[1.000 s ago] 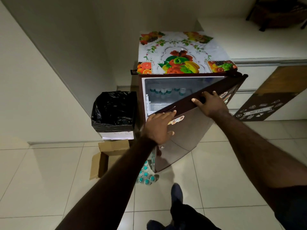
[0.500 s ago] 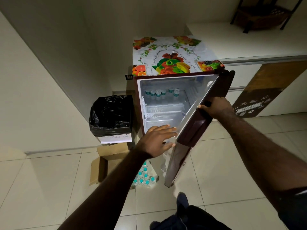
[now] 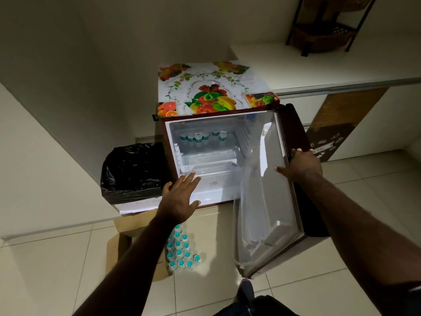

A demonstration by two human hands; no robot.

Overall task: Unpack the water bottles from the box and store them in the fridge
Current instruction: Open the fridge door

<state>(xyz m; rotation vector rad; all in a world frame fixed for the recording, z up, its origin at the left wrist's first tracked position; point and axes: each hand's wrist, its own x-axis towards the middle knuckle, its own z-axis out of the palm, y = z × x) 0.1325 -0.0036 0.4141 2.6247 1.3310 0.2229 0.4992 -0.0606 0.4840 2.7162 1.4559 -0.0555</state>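
A small maroon fridge (image 3: pixel 167 142) with a fruit-print cover on top stands open against the wall. Its door (image 3: pixel 268 192) is swung wide to the right, and my right hand (image 3: pixel 300 166) grips the door's outer edge. My left hand (image 3: pixel 180 199) hovers with fingers spread in front of the fridge's lower left corner, holding nothing. Several water bottles (image 3: pixel 200 137) with teal labels stand at the back of the upper shelf. Several more bottles (image 3: pixel 181 254) with teal caps stand clustered on the floor below, beside a brown cardboard box (image 3: pixel 127 226) partly hidden by my left arm.
A bin lined with a black bag (image 3: pixel 134 172) sits left of the fridge against the wall. A white counter with cabinets (image 3: pixel 341 71) runs to the right, with a dark rack (image 3: pixel 328 26) on it. My foot (image 3: pixel 246 290) is on the tiled floor below the door.
The fridge door has swung from nearly closed to wide open, my right hand moving with its edge. My left hand came off the door front and now hovers before the open interior.
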